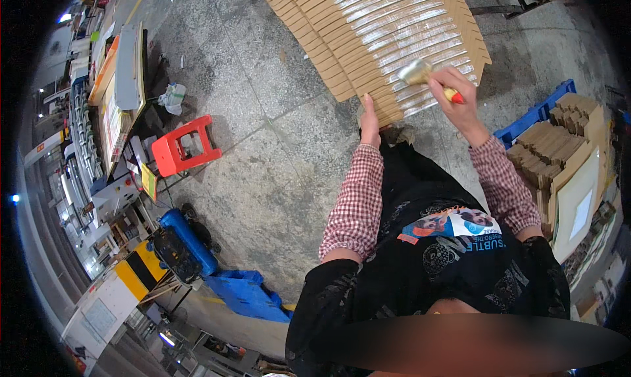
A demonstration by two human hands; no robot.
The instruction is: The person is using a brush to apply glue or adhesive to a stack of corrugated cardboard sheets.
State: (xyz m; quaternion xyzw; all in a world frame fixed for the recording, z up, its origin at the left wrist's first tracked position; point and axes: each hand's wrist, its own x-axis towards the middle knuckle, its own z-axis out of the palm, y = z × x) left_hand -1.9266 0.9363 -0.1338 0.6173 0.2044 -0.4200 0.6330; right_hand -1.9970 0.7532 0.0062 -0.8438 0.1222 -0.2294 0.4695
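Note:
A long row of overlapping brown cardboard pieces [322,40] fans out in front of me, with a white, wet-looking coating streaked along one side. In my right hand [455,101] is a paintbrush [415,72] with a pale handle and a red end. Its bristles are over the coated strip near the closest end of the row, slightly blurred. My left hand [369,122] grips the near left corner of the cardboard, thumb on top. The fingers beneath are mostly hidden.
A red plastic stool [172,155] stands on the concrete floor to the left, near a worktable [131,81]. Blue pallets [248,294] and a blue air compressor [187,242] are at lower left. Stacked cardboard [549,143] sits on a blue pallet at right.

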